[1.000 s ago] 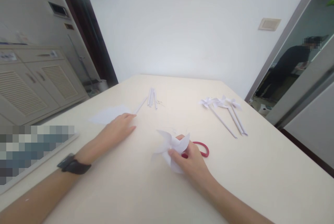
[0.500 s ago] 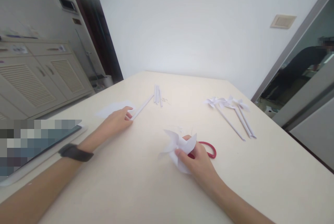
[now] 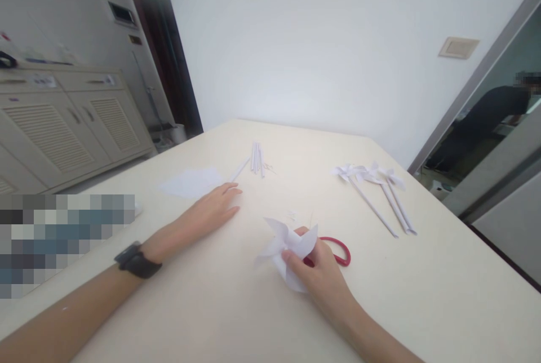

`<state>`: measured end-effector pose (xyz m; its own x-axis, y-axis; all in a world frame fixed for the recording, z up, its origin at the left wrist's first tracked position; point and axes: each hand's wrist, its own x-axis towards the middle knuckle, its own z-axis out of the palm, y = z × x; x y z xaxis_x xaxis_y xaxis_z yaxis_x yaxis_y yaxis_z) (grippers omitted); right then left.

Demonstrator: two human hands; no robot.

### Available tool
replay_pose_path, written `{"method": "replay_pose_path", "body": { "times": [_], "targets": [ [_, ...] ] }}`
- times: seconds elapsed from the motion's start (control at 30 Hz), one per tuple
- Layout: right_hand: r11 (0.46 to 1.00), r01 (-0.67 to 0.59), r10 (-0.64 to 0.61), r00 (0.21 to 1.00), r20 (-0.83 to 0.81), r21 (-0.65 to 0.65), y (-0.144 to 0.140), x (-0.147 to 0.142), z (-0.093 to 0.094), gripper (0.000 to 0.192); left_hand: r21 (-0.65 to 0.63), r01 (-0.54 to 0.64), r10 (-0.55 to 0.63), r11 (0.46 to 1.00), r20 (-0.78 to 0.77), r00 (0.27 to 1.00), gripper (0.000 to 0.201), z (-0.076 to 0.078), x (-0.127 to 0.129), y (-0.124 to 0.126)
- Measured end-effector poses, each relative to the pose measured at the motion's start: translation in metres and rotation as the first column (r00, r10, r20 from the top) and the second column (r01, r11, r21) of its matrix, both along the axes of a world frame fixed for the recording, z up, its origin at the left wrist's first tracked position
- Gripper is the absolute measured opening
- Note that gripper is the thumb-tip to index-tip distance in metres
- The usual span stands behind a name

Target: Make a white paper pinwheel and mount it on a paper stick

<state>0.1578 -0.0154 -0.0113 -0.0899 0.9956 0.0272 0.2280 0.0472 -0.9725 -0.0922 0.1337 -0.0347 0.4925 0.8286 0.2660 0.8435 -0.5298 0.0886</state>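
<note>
My right hand (image 3: 315,259) pinches a white paper pinwheel (image 3: 287,247) between thumb and fingers, just above the table. Partly behind that hand lies a pair of scissors with red handles (image 3: 347,256); its blades are hidden. My left hand (image 3: 217,205) has its fingers stretched out and apart over the table. A white paper stick (image 3: 242,168) runs out from beyond its fingertips, and its near end is covered by the hand. Beside the left hand lie white paper sheets (image 3: 192,181).
Several paper sticks (image 3: 257,157) lie in a bunch toward the back, with thin bits (image 3: 269,168) beside them. Finished-looking pinwheels on sticks (image 3: 374,205) rest at the right. A blurred-out device stands at the left edge. A person (image 3: 486,115) is beyond the doorway.
My left hand has shifted right, off the near end of the paper stick, and its fingers have spread. My right hand still holds the pinwheel in about the same place.
</note>
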Motion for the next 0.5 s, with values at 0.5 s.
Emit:
{"method": "replay_pose_path", "body": {
  "times": [0.5],
  "targets": [
    [0.994,0.031,-0.030,0.999,-0.010,0.101,-0.002,-0.004,-0.001,0.008,0.133,0.013,-0.002,0.991,-0.084,0.996,0.031,0.012,0.015,0.050]
  ]
}}
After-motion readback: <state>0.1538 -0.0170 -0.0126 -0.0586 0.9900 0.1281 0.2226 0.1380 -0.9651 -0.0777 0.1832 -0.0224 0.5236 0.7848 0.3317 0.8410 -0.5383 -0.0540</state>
